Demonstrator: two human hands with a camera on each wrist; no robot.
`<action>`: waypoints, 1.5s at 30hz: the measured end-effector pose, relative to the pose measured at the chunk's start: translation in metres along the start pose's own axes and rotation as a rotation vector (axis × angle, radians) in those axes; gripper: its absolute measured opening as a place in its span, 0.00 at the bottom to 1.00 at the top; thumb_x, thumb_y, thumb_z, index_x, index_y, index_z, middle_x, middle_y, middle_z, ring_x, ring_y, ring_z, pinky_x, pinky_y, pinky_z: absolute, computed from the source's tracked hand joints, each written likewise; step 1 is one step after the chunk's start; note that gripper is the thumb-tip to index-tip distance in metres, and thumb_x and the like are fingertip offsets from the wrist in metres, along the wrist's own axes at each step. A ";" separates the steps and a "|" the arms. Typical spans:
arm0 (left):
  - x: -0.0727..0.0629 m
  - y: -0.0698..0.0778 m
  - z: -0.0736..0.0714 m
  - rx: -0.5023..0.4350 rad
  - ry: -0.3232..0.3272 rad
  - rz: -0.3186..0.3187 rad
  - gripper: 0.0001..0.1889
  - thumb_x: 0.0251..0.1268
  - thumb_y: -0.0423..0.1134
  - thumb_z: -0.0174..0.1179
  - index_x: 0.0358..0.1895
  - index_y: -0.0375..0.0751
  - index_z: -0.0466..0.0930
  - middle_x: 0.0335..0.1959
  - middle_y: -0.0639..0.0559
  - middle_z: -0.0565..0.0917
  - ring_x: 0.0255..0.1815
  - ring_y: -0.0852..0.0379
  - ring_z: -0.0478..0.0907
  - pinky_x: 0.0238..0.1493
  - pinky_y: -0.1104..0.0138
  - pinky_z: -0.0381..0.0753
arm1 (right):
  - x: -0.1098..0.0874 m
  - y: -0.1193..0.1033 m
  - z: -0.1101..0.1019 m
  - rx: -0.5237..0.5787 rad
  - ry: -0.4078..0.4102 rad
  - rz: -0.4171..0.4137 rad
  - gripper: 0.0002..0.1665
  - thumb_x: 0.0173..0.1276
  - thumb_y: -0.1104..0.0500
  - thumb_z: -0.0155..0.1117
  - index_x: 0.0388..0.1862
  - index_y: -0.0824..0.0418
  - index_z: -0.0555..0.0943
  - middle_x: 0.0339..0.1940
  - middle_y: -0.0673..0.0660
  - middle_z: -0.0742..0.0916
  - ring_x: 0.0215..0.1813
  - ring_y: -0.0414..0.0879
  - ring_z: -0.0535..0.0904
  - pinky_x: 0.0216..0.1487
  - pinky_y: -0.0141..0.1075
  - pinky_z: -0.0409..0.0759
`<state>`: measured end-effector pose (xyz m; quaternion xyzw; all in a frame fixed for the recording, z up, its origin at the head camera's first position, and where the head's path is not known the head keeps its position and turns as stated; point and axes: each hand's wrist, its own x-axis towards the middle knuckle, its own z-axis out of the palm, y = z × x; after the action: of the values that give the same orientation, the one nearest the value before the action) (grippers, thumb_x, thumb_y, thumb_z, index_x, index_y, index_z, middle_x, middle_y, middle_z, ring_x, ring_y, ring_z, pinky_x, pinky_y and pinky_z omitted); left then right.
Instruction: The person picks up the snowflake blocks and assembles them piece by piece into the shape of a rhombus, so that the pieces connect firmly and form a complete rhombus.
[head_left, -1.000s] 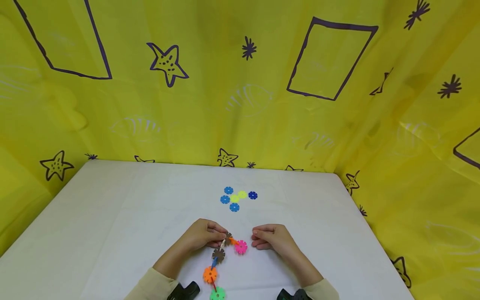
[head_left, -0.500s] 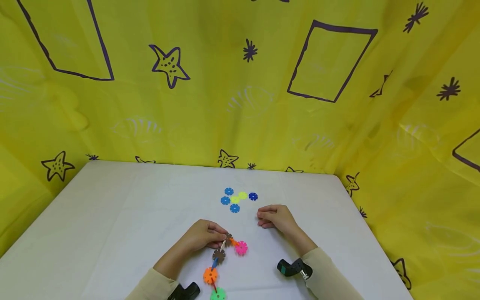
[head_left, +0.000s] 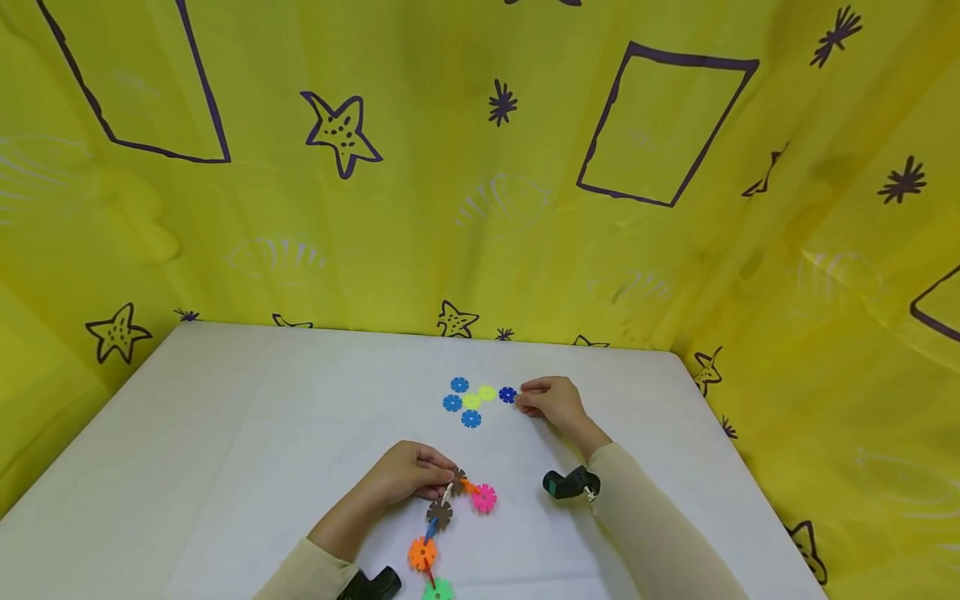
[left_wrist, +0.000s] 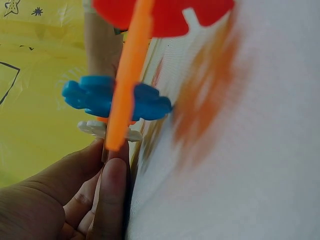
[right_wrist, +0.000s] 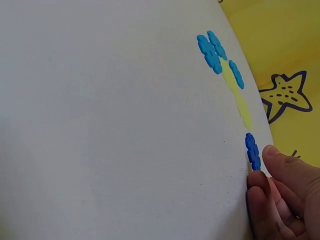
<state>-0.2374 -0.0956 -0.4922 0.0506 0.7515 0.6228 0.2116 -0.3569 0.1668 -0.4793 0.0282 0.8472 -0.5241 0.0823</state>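
Observation:
My left hand pinches a brown notched disc at the upper end of a chain of interlocking plastic discs. Linked along that chain are another brown disc, an orange disc, a green disc and, off to the right, a pink disc. Blue, white and red discs stand edge-on between them in the left wrist view. Farther back, my right hand has its fingertips right at the edge of a loose dark blue disc, thumb and fingers apart in the right wrist view.
Left of the dark blue disc lie two yellow discs and several light blue discs, flat on the white table. A yellow curtain with drawn starfish hangs behind and beside the table.
My right hand has moved away from beside the pink disc, forward across the table to the dark blue disc. The left hand and the chain keep their place.

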 end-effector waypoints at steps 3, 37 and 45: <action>0.000 0.000 0.000 0.003 0.001 0.000 0.11 0.64 0.32 0.65 0.45 0.27 0.84 0.29 0.48 0.87 0.22 0.65 0.79 0.29 0.71 0.85 | 0.006 -0.003 0.000 -0.079 -0.013 -0.003 0.18 0.60 0.61 0.74 0.47 0.67 0.86 0.40 0.60 0.90 0.33 0.41 0.84 0.37 0.30 0.85; -0.001 0.000 0.000 -0.020 0.000 0.003 0.11 0.64 0.32 0.65 0.45 0.26 0.84 0.28 0.50 0.87 0.21 0.65 0.78 0.28 0.72 0.85 | 0.009 -0.002 0.011 -0.229 0.020 -0.132 0.15 0.56 0.62 0.77 0.42 0.64 0.85 0.35 0.56 0.85 0.39 0.46 0.78 0.43 0.33 0.78; 0.000 0.000 0.000 -0.011 0.000 -0.008 0.11 0.64 0.32 0.65 0.45 0.27 0.84 0.27 0.50 0.87 0.21 0.65 0.79 0.28 0.71 0.85 | 0.003 0.007 0.015 -0.190 0.087 -0.170 0.12 0.61 0.63 0.73 0.41 0.62 0.80 0.35 0.55 0.82 0.38 0.45 0.75 0.40 0.30 0.76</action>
<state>-0.2377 -0.0958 -0.4920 0.0466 0.7481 0.6262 0.2145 -0.3571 0.1564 -0.4930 -0.0291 0.8952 -0.4448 0.0032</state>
